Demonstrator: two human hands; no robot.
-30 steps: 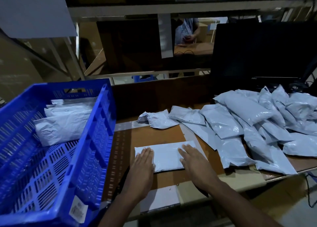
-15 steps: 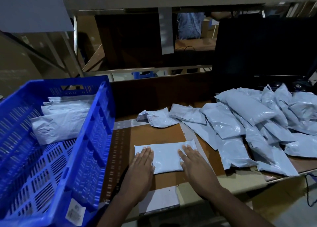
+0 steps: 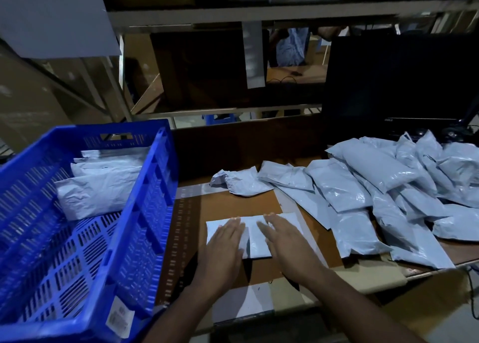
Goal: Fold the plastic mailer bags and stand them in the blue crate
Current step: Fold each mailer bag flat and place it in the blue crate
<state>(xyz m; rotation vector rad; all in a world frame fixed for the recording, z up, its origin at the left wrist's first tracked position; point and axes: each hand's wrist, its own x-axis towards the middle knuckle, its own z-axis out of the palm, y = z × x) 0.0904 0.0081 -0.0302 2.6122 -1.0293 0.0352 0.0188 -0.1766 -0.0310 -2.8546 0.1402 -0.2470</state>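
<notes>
Mailer (image 3: 252, 235) is lying flat on the table (image 3: 264, 205) beside the crate (image 3: 145, 213), and I am pressing it with both hands, left (image 3: 223, 246) and right (image 3: 287, 241), fingers straight. A few folded bags (image 3: 101, 189) are standing in the crate; a big pile (image 3: 383, 195) is waiting at right.

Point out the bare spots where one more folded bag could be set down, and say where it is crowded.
Free: the near part of the blue crate, its slotted floor bare in front of the standing bags; and the brown tabletop between the crumpled bag and the bag under both hands. Crowded: the right side, where the pile of bags overlaps to the table edge.
</notes>
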